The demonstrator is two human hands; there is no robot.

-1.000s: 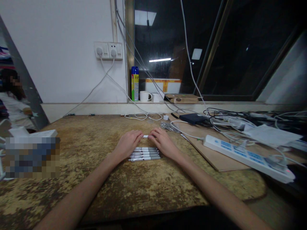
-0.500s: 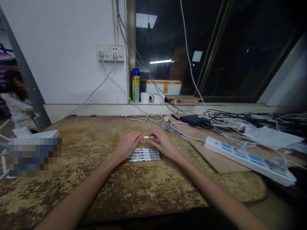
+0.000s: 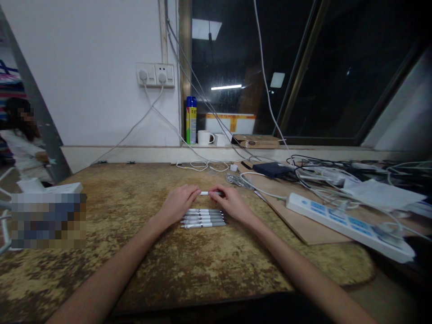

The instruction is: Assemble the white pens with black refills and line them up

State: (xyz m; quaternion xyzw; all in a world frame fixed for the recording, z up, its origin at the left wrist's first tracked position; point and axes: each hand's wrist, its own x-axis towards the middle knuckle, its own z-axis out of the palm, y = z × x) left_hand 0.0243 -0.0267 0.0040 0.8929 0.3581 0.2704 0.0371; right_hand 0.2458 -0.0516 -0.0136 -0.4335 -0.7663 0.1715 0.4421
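Head view: nearest on the worn table (image 3: 189,274), a row of pens (image 3: 205,218) lies side by side, long axes running left to right. Just beyond, another pen (image 3: 204,193) bridges the gap between the left hand (image 3: 178,202) and the right hand (image 3: 232,203), roughly parallel to the row; neither hand is clearly nearer, since both touch it. Left fingertips close around its left end; right thumb and fingers pinch it farther along, nearly together. Farther off, a white mug (image 3: 204,137) stands on the sill.
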